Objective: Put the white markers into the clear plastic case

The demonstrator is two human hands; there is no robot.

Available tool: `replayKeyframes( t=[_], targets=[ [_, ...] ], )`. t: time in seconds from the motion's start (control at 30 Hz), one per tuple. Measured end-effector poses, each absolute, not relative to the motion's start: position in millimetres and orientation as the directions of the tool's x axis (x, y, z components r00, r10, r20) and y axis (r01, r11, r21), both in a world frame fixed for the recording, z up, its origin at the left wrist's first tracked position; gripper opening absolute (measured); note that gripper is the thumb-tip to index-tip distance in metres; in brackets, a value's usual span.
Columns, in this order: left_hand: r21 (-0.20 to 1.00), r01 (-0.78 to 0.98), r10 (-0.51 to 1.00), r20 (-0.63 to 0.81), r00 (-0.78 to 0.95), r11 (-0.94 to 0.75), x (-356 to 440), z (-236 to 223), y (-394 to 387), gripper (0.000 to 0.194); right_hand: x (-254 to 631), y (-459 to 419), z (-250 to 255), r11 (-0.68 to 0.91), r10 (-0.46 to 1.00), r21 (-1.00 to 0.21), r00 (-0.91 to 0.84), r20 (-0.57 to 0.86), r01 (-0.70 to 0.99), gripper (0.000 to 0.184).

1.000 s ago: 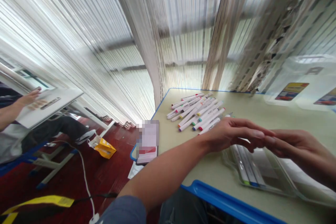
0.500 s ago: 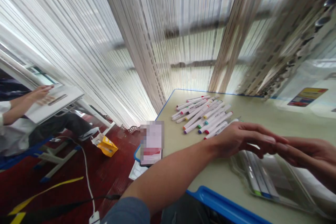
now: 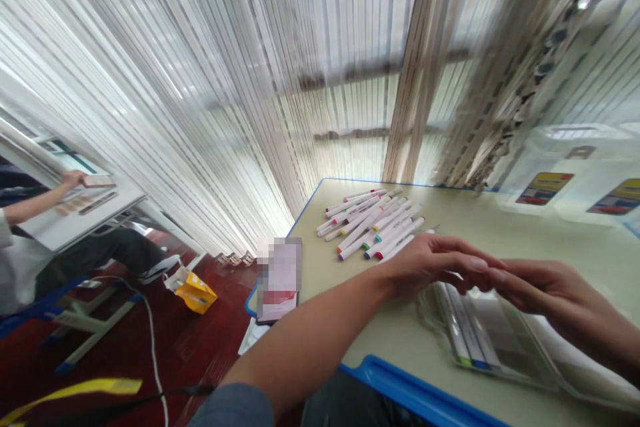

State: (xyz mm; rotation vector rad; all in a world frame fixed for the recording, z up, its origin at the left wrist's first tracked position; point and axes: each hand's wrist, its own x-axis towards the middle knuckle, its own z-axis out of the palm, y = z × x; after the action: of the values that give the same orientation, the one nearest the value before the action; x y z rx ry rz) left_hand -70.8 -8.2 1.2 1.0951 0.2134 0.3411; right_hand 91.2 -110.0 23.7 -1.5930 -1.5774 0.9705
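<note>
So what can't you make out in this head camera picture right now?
All in the head view:
Upper ends of the markers in the clear case: hidden behind the left hand.
Whether anything is between that hand and the right hand: their fingers cover it.
Phone screen details: pixelated.
Label print on the clear container: too small and blurred.
Co-worker: partly cut off by the left edge.

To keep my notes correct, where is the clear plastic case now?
In the head view, the clear case lies at lower right on the table, below the left hand and right hand, right of the loose markers.
</note>
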Motion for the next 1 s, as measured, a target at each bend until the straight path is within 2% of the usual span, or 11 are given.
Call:
replayKeyframes(
  t=[0.13,0.33,0.67,0.8,1.0],
  targets=[
    [0.894,-0.159,0.393,-0.021,0.919,0.419,-71,2,-8,0.041,91,-110,22,-0.017,1.0,-0.893,-0.012,-0.025,0.451,0.051],
    [0.896,-0.197,0.413,0.016,0.91,0.399,-72,6,-14,0.054,93,-111,15,0.019,0.998,-0.962,-0.056,0.004,0.273,0.048],
    [0.908,-0.166,0.347,0.024,0.937,0.384,-76,10,-16,0.033,93,-108,19,0.046,0.954,-0.996,-0.291,0.068,-0.08,0.041],
    [0.898,-0.18,0.338,0.038,0.941,0.401,-76,13,-15,0.028,91,-110,23,0.069,0.952,-0.995,-0.293,0.087,-0.073,0.04],
    [0.886,-0.175,0.367,0.006,0.93,0.43,-74,12,-10,0.022,93,-107,23,0.09,0.969,-0.996,-0.232,0.081,0.027,0.042]
  ],
)
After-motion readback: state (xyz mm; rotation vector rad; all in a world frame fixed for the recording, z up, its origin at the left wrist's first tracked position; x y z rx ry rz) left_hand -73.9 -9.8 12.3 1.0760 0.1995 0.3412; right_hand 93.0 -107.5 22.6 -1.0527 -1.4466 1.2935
